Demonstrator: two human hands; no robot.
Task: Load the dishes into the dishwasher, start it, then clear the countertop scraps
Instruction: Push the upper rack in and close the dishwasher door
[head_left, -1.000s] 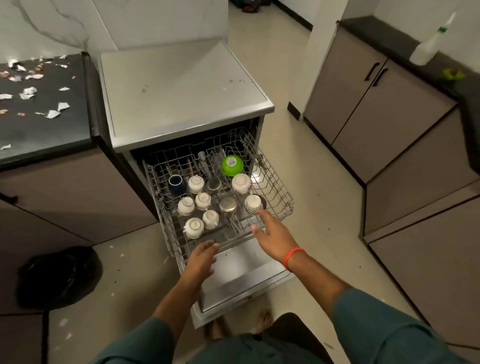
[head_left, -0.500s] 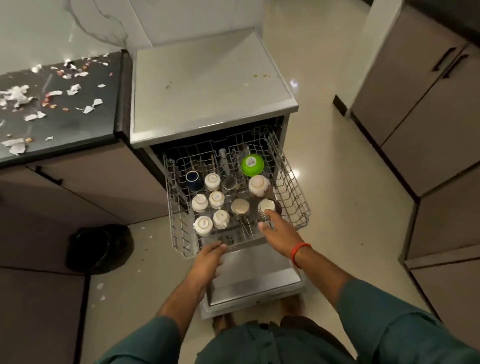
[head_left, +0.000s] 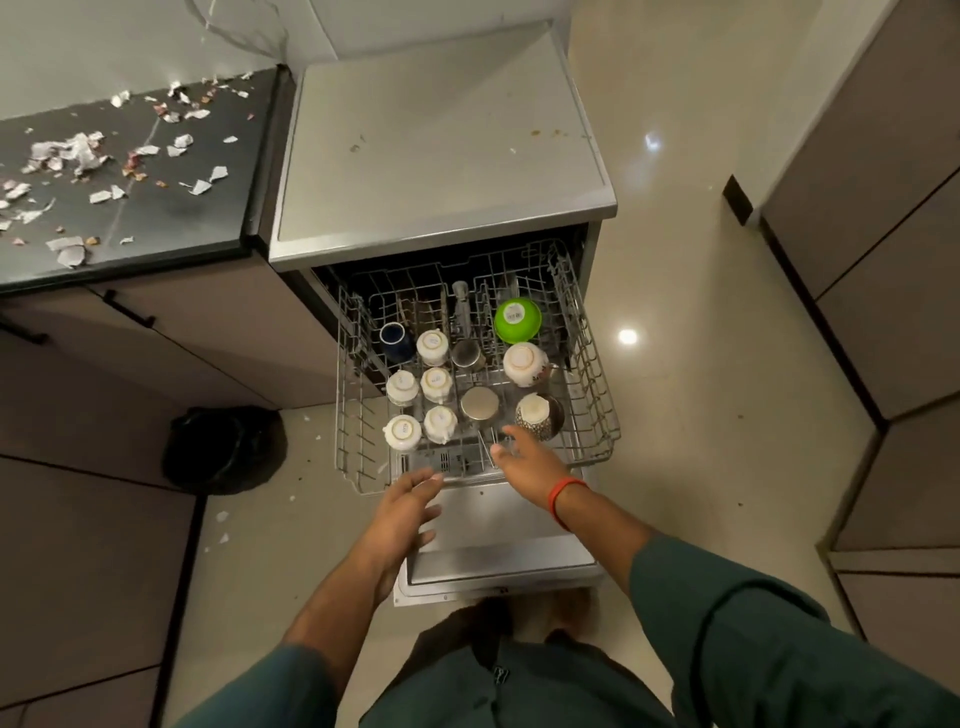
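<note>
Pale glossy floor tiles (head_left: 675, 364) fill the head view, with brown cabinet fronts on the right and a dark countertop (head_left: 156, 223) on the left; torn paper scraps (head_left: 78, 156) lie scattered over that countertop, and a few bits lie on the floor near a black bag (head_left: 223, 449); between them stands the dishwasher (head_left: 441, 156), its door (head_left: 498, 545) folded down flat and its upper rack (head_left: 592, 374) pulled out over the door.

Both arms reach forward from green sleeves; the left hand (head_left: 402, 512) is over the front rail of the rack, palm down, fingers straight and slightly spread, holding nothing; whether its fingertips touch the wire cannot be told, for they are blurred; the right hand (head_left: 524, 457), with an orange band (head_left: 563, 499) at the wrist, hovers at the front of the rack just below a patterned bowl (head_left: 537, 418), fingers loose and extended, gripping nothing.

Inside the rack, upside down, sit white cups (head_left: 431, 384) in rows on the left, a dark blue cup (head_left: 395, 340) at the back, steel cups (head_left: 478, 405) in the middle, a green bowl (head_left: 517, 319) and a white bowl (head_left: 524, 364) on the right; the rear of the rack disappears into the dark interior; the person's feet are mostly hidden by their own clothing.
</note>
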